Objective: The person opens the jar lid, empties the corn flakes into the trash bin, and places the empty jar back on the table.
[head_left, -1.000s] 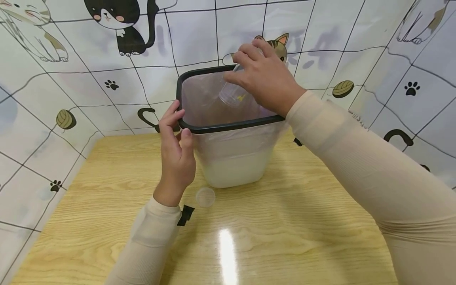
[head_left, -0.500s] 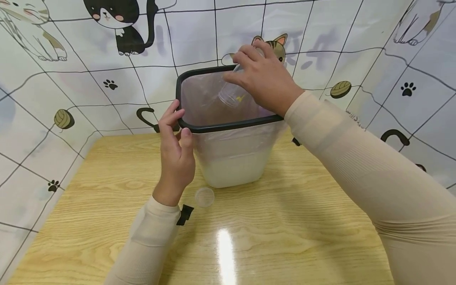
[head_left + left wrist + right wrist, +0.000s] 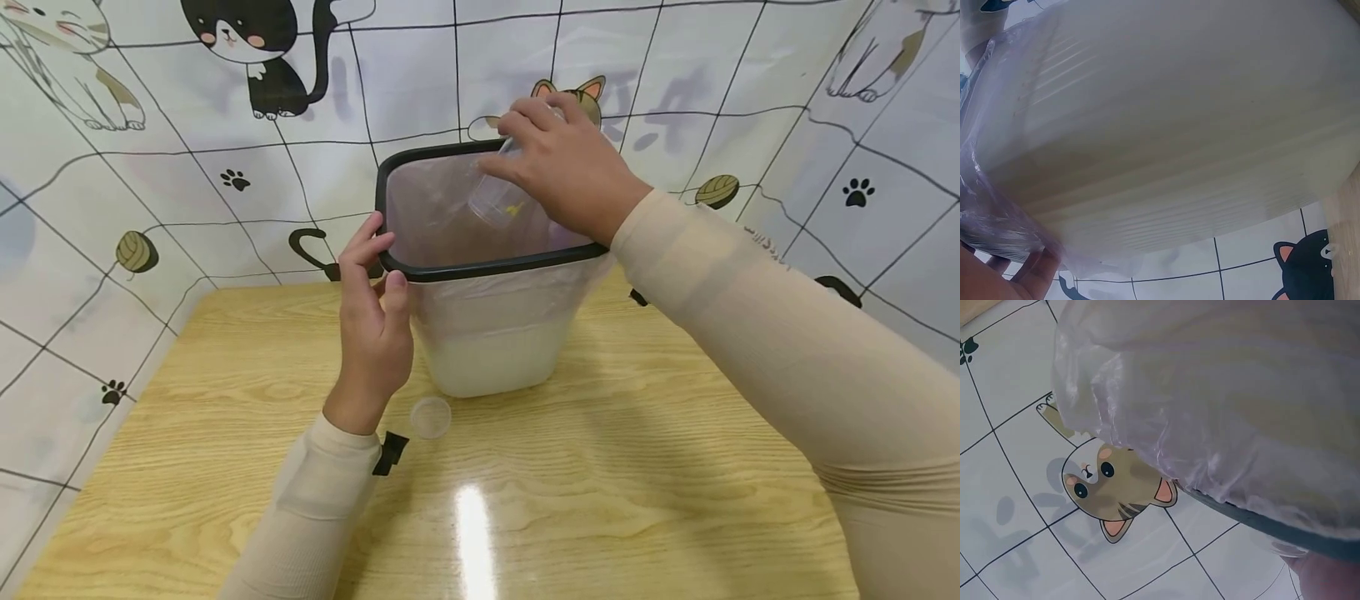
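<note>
A whitish trash bin [image 3: 487, 342] with a black rim [image 3: 480, 270] and a translucent liner bag [image 3: 427, 200] stands on the table. My left hand [image 3: 367, 333] holds its left corner, thumb at the front and fingers along the side. In the left wrist view, my left hand's fingers [image 3: 1038, 272] touch the bagged edge. Over the bin's mouth, my right hand [image 3: 566, 167] grips a clear plastic cup [image 3: 491, 200], tilted with its lower end inside the bin. A small yellow mark or piece shows on the cup. In the right wrist view, bin and bag hide most of that hand.
On the wood-grain table [image 3: 600, 492] lies a round translucent lid or disc [image 3: 431, 417], just in front of the bin. Black tape [image 3: 391, 453] is beside the left wrist. A cat-print sheet [image 3: 412, 75] rises behind and at both sides.
Almost nothing differs. The view shifts slightly, while both hands, the bin and the tilted cup keep their positions.
</note>
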{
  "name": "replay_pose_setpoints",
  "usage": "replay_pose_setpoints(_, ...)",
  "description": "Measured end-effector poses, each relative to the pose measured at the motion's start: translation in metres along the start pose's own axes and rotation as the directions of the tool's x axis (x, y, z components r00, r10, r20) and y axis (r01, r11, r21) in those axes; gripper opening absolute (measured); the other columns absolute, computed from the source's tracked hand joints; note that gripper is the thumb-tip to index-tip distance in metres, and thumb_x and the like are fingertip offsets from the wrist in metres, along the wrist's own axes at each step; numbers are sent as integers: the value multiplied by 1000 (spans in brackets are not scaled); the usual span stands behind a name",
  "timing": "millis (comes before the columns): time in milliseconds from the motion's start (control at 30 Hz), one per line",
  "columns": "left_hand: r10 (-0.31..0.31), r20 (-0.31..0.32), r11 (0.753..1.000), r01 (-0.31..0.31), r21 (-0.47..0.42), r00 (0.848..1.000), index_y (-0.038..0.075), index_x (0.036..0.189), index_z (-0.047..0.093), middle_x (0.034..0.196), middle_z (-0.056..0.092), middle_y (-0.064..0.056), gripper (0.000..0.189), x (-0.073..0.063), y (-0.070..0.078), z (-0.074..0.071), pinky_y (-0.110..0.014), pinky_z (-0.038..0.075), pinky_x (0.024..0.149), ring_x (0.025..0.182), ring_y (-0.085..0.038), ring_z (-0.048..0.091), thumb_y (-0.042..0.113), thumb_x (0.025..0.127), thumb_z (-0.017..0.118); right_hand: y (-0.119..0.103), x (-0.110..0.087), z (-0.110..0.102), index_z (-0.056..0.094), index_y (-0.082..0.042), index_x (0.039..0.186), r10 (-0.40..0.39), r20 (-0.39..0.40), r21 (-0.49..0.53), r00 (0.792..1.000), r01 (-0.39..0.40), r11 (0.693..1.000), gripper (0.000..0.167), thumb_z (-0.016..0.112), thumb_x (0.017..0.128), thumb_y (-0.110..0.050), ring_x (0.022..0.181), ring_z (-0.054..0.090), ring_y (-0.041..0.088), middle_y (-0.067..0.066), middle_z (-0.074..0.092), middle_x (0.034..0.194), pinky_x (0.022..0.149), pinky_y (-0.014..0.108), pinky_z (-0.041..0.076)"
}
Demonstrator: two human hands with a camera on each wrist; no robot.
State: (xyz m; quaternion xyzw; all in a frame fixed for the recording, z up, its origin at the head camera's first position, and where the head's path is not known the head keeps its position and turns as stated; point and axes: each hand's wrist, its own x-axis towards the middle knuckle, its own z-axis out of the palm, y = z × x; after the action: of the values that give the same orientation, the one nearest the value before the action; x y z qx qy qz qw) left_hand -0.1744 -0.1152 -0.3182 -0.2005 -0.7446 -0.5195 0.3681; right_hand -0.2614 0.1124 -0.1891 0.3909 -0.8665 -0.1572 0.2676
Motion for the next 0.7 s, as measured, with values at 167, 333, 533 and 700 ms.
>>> replay_pose_setpoints(167,-1,4,1000,1,-7,1000,0,134,42,158,36,0,58,0,0,-1,-32,48,95,134,-16,46,49,104,36,6,-4,-6,57,-20,137,5,10,2,1000,-5,1000,59,62,89,14,135,38,38,20,48,139,112,61,29)
replay_pose_setpoints(333,-3,24,999,4,-34,1000,0,134,41,159,34,-1,61,0,0,0,-30,45,98,136,-16,45,53,104,37,16,-12,-12,57,-17,134,12,30,-24,999,-12,1000,53,58,91,15,134,39,39,22,48,138,111,61,28)
replay_pose_setpoints(533,12,28,999,-11,-37,1000,0,134,40,159,33,-3,58,1,-1,0,-32,42,103,139,-15,43,50,104,36,25,-20,-16,59,-16,131,5,41,-72,999,-2,997,54,58,89,18,134,40,40,22,49,138,112,62,28)
replay_pose_setpoints(700,16,26,999,-15,-34,1000,0,134,40,159,33,-3,56,1,-1,-1,-31,41,103,140,-15,42,47,105,36,33,-27,-19,59,-14,129,-29,50,-112,998,35,993,50,66,87,13,131,41,40,23,51,138,112,61,29)
